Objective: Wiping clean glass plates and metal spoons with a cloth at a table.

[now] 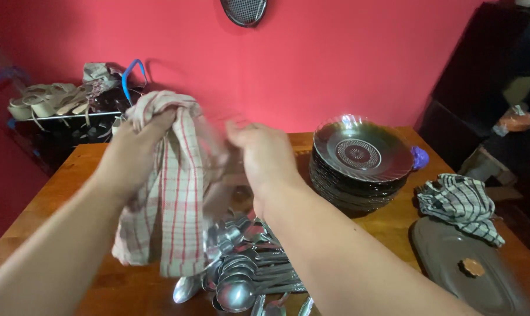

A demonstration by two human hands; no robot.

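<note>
The left hand is raised above the table, fingers closed tight around the top of a checked cloth, cream with red lines, which hangs down from the fist in loose folds. The right hand is lifted beside it, seen from the back; its fingers are blurred and turned away, so I cannot tell how far they are curled or whether they pinch anything (something faint and see-through seems to sit between the two hands, too smeared to name).

The wooden table fills the lower view, its near edge cut off by the frame. On the right lies a dark oval lid with a small brown knob, partly out of frame. Behind it stands a stack of dark glass plates, patterned at the centre, the lower plates showing only their rims. A black-and-white checked cloth lies crumpled just beside the stack, touching the lid. A small purple thing peeks from behind the plates, mostly hidden.

Below the hands lies a pile of metal spoons, its upper part covered by the hanging cloth and the right forearm.
</note>
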